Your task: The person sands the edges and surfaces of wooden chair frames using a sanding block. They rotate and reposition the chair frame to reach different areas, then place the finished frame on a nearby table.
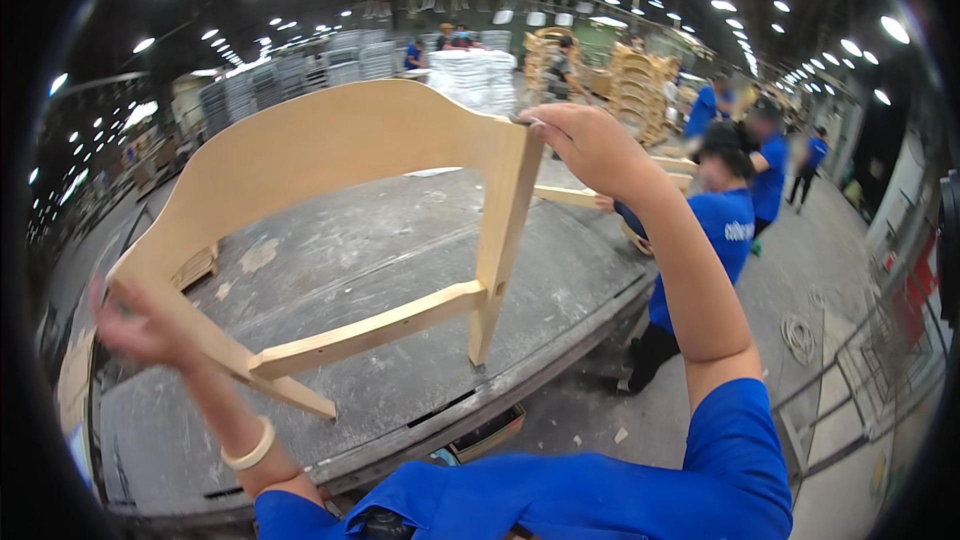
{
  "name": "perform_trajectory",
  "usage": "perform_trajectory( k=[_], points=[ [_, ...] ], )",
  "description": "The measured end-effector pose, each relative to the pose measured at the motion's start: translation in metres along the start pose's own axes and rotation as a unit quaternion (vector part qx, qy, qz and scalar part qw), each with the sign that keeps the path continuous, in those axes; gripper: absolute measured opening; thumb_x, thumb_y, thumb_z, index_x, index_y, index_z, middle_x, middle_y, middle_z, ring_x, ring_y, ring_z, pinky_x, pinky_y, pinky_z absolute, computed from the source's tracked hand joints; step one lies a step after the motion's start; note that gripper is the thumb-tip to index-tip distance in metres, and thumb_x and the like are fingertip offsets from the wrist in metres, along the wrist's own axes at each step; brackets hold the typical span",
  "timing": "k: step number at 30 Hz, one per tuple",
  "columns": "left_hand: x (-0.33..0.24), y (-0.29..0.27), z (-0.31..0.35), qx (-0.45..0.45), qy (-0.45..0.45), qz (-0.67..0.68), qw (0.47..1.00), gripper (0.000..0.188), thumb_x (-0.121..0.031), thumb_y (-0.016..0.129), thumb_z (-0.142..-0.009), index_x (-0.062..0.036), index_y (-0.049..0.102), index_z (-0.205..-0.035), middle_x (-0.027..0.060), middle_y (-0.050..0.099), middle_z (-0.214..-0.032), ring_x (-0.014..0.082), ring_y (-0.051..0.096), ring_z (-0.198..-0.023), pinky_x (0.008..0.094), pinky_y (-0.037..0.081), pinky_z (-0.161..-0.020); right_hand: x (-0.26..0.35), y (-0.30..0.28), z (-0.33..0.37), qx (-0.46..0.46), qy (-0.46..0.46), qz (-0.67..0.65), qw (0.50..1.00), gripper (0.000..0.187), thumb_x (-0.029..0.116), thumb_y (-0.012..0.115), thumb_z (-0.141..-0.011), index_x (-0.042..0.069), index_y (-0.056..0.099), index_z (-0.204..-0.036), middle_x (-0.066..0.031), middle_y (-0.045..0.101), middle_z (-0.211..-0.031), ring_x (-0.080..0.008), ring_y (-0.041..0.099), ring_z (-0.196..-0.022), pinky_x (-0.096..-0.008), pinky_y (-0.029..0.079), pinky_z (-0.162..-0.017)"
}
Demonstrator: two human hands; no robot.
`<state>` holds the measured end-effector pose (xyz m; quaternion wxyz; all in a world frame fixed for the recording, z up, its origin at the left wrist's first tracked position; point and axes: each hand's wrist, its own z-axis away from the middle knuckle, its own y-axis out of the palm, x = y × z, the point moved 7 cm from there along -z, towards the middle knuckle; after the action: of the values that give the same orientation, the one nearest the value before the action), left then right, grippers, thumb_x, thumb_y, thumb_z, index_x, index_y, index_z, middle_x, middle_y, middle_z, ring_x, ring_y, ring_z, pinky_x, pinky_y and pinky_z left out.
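Observation:
A pale wooden chair frame (pixel 330 135), with a curved backrest, two legs and a crossbar, stands upright on a grey worktable (pixel 400 230). My right hand (pixel 590 145) is at the top of its right leg, wrist bent and fingers pressed together. Under those fingertips shows a thin dark edge, too small to name. My left hand (pixel 150 328) is beside the frame's left top corner, smeared by motion. Its fingers are too blurred to read, and whether it touches the wood I cannot tell.
Right of the table, a person in a blue shirt (pixel 715 230) handles other wooden parts, with more people behind. Stacked wooden chair frames (pixel 640 90) and a white-wrapped pile (pixel 470 80) stand farther back. A metal rack (pixel 860 390) and coiled cord (pixel 797 337) are at right.

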<state>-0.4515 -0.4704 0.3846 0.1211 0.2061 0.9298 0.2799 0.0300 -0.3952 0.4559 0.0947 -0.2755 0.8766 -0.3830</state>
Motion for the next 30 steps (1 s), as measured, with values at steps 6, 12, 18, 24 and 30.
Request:
perform_trajectory(
  k=[6, 12, 18, 24, 30],
  points=[
    [-0.134, 0.23, 0.109, 0.401, 0.09, 0.173, 0.895, 0.028, -0.019, 0.067, -0.083, -0.0044, 0.063, -0.106, 0.0163, 0.058, -0.118, 0.035, 0.05, -0.117, 0.0445, 0.037, -0.101, 0.014, 0.0, 0.009, -0.061, -0.038, 0.018, 0.997, 0.025, 0.015, 0.049, -0.095, -0.003, 0.064, -0.086, -0.0156, 0.06, -0.09, -0.0345, 0.059, -0.09, -0.043, 0.047, -0.083],
    [-0.122, 0.357, 0.154, 0.508, 0.065, -0.063, 0.857, 0.055, -0.052, 0.042, -0.094, -0.0081, 0.072, -0.082, 0.0155, 0.069, -0.078, 0.0314, 0.066, -0.078, 0.046, 0.046, -0.079, 0.035, -0.009, 0.019, -0.013, -0.027, 0.099, 0.995, 0.023, 0.012, 0.052, -0.09, -0.003, 0.063, -0.078, -0.0153, 0.058, -0.084, -0.0332, 0.061, -0.083, -0.0425, 0.048, -0.075],
    [-0.121, 0.347, 0.153, 0.447, 0.084, -0.023, 0.89, 0.057, -0.048, 0.041, -0.096, -0.0067, 0.067, -0.066, 0.0168, 0.064, -0.067, 0.0369, 0.063, -0.064, 0.048, 0.047, -0.062, 0.042, 0.004, -0.002, 0.128, 0.061, 0.184, 0.973, 0.02, 0.011, 0.052, -0.086, -0.005, 0.064, -0.082, -0.0166, 0.061, -0.087, -0.033, 0.062, -0.085, -0.0407, 0.049, -0.076],
    [-0.105, 0.366, 0.157, 0.464, 0.051, -0.019, 0.884, 0.061, -0.053, 0.037, -0.096, -0.0062, 0.07, -0.074, 0.0161, 0.067, -0.076, 0.0355, 0.065, -0.074, 0.0454, 0.047, -0.076, 0.049, 0.015, -0.001, 0.119, 0.055, 0.214, 0.968, 0.016, 0.01, 0.055, -0.082, -0.001, 0.066, -0.078, -0.0146, 0.063, -0.081, -0.0302, 0.065, -0.078, -0.0382, 0.053, -0.072],
    [-0.085, 0.387, 0.178, 0.479, 0.046, -0.045, 0.875, 0.063, -0.055, 0.034, -0.096, -0.0071, 0.071, -0.079, 0.0152, 0.069, -0.08, 0.0352, 0.066, -0.079, 0.0451, 0.047, -0.081, 0.053, 0.019, -0.011, 0.087, 0.088, 0.241, 0.962, 0.012, 0.01, 0.061, -0.078, 0.001, 0.069, -0.079, -0.0127, 0.066, -0.085, -0.0284, 0.067, -0.079, -0.0357, 0.055, -0.071]
  ],
)
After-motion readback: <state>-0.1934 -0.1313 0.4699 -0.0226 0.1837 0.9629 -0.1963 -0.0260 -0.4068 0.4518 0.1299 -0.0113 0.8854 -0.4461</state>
